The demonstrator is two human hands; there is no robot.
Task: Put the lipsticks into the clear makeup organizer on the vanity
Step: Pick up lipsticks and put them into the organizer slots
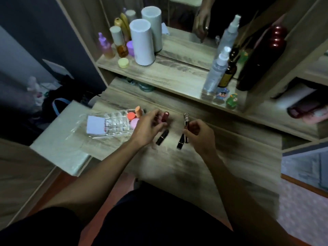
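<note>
Fingers: right [190, 129] grip lipstick [186, 121] | left [157, 114] spread | organizer [113, 125]: sponges [134, 116]

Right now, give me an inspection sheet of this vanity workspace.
Surface: grey wood-grain vanity top, dim light.
Job's things: clear plastic makeup organizer at left, holding round sponges; dark red lipstick tube, two black lipstick tubes loose on the top.
Clutter: white cylinders, clear spray bottle, small figurines on the shelf.
Grips: left hand open beside the red tube; right hand closed on a slim clear-capped tube.
Cables: nothing seen.
Surroundings: mirror behind, dark bag on floor at left.
</note>
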